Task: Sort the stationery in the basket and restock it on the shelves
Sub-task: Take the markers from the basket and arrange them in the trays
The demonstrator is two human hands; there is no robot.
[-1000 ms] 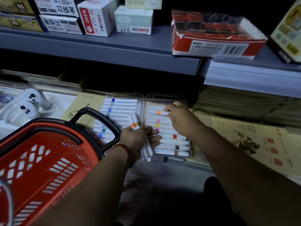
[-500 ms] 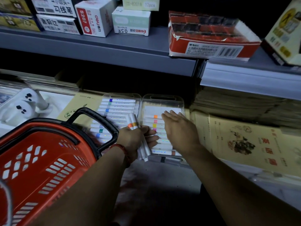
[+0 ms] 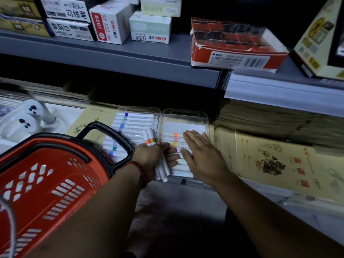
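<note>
An open clear plastic marker case lies on the lower shelf, its left half (image 3: 138, 110) and right half (image 3: 184, 113) both lined with white markers. My left hand (image 3: 150, 157) grips a small bundle of white markers (image 3: 151, 139) with orange and yellow bands, held over the case's middle. Fingers apart, my right hand (image 3: 200, 155) lies flat on the markers in the right half. The red shopping basket (image 3: 42, 183) with its black handle (image 3: 109, 135) sits at the lower left, its contents out of sight.
Boxes of pens (image 3: 109, 25) and a red carton (image 3: 236, 47) stand on the grey upper shelf (image 3: 130, 58). Stacks of brown paper (image 3: 270, 120) and printed yellow sheets (image 3: 270, 161) fill the lower shelf to the right. A white packaged item (image 3: 26, 118) lies at left.
My right hand let go of the orange-banded marker it was placing in the right half and now lies flat on the row. My left hand still holds its bundle.
</note>
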